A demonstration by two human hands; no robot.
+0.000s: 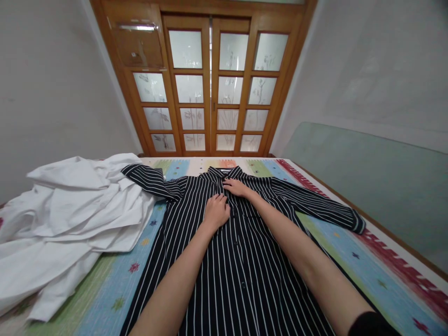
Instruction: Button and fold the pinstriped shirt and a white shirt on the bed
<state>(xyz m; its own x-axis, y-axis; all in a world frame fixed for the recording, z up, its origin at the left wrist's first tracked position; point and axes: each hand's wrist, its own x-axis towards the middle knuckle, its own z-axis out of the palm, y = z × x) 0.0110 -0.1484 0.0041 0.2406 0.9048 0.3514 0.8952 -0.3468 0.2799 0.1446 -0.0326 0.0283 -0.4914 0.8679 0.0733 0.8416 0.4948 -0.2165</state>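
Observation:
A black shirt with white stripes (224, 261) lies spread out front side up, with its collar away from me and its buttoned front running down the middle. On its upper chest, just left of the button line, rests my left hand (217, 211), fingers slightly bent and apart. My right hand (235, 187) lies just below the collar (235, 172), its fingers stretched to the left over the button line. Both hands touch the fabric, though what is under the fingertips is hidden. One sleeve (322, 205) reaches out to the right; the other sleeve (149, 179) bends over some white cloth.
A heap of white clothing (80, 205) lies at the left, partly under the shirt's sleeve. Beneath everything is a colourful striped bed cover (133, 280). A pale green panel (364, 163) borders the right side. Wooden doors with glass panes (210, 84) stand beyond the far edge.

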